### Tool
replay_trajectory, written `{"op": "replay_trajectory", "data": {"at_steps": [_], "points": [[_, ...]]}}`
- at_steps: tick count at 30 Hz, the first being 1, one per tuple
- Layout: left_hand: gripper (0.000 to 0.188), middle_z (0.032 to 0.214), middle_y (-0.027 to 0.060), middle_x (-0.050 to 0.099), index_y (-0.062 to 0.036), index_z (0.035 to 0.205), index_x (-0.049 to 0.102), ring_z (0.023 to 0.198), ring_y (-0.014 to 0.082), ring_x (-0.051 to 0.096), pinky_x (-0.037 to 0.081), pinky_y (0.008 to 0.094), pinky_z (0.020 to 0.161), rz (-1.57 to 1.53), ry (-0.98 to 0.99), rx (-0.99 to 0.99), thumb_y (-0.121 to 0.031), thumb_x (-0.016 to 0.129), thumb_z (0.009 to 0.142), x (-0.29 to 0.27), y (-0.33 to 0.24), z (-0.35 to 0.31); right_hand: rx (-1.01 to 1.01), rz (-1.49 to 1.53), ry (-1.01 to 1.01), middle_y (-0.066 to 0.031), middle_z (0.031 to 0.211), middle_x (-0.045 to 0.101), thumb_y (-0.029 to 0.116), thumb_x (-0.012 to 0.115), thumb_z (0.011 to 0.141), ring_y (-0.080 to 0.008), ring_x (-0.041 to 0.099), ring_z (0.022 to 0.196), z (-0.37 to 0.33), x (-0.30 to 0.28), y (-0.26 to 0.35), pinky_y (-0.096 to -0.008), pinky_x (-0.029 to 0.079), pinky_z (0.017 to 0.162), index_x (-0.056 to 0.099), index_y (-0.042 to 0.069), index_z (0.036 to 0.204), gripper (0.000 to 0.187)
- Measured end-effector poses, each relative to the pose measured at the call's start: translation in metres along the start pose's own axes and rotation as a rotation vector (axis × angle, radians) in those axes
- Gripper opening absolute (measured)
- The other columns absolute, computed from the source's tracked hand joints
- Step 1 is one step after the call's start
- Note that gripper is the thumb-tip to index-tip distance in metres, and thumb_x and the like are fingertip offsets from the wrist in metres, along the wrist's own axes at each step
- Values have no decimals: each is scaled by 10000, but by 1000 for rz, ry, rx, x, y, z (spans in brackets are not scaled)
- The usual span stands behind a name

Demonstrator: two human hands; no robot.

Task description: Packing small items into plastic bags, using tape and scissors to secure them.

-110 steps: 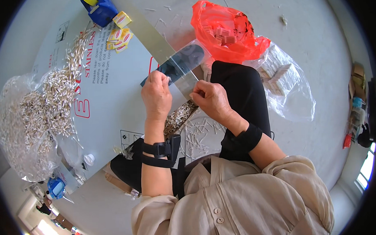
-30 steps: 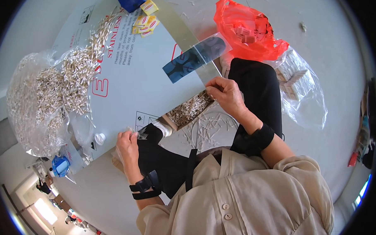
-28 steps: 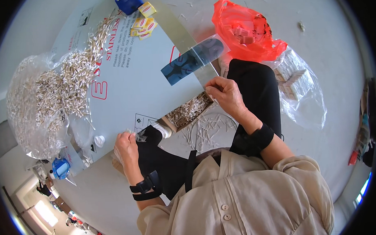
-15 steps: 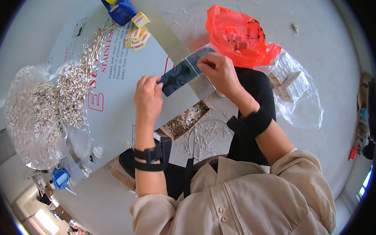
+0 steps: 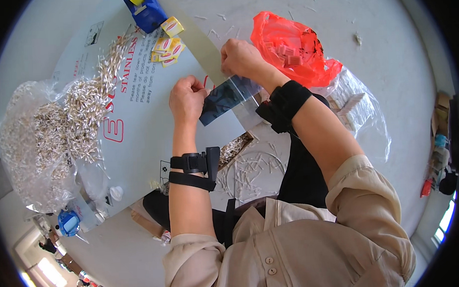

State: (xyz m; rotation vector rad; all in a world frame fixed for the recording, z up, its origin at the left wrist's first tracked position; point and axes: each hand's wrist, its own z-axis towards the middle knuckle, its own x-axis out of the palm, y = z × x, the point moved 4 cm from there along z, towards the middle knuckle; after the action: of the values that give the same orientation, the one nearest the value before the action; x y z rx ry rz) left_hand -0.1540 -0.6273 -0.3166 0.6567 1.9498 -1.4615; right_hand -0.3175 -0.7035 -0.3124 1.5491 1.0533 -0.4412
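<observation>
A flat, dark plastic bag [image 5: 221, 102] with a clear strip at its right end lies slantwise over the edge of the board in front of me. My left hand [image 5: 186, 100] is at its left end, thumb and fingers pinched together on the upper corner. Beyond the bag's upper edge is my right hand [image 5: 243, 59], its fingers curled together. The wrist hides part of the bag's right side, and what those fingertips hold, if anything, is hidden. Small yellow-and-white boxes [image 5: 168, 48] sit farther up the board.
Cotton swabs [image 5: 82, 118] spill from a clear bag [image 5: 25, 150] at left. A blue tape dispenser [image 5: 146, 14] stands at the far edge. Below the bag is a carton of swabs [image 5: 234, 148]. Right of my hands lie a red plastic bag [image 5: 287, 50] and a clear bag of white packs [image 5: 352, 106].
My right hand has moved up and left, away from the bag's right end. My left hand has shifted slightly right and its fingers have closed more tightly.
</observation>
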Motion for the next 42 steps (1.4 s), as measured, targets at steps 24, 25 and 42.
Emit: {"op": "replay_trajectory", "data": {"at_steps": [24,25,42], "points": [[201,655,37,585,-74,653,579,625,216,585,453,340,593,-74,-84,-38,-61,768,586,2,-1,-3,-192,6,67,-185,738,642,123,728,588,-337,639,724,20,1,2,-377,506,635,661,8,741,202],[200,655,39,586,-72,657,581,625,216,586,454,340,594,-66,-93,-17,-61,768,586,2,-2,-2,-191,5,65,-185,738,642,123,728,588,-337,639,724,23,1,-2,-377,506,635,661,8,741,202],[108,705,84,612,-24,728,598,610,241,586,458,325,580,-147,-134,194,-74,693,709,-9,11,-4,-55,5,127,-190,847,653,228,754,617,-350,638,827,20,3,5,-380,515,734,671,26,852,320]]}}
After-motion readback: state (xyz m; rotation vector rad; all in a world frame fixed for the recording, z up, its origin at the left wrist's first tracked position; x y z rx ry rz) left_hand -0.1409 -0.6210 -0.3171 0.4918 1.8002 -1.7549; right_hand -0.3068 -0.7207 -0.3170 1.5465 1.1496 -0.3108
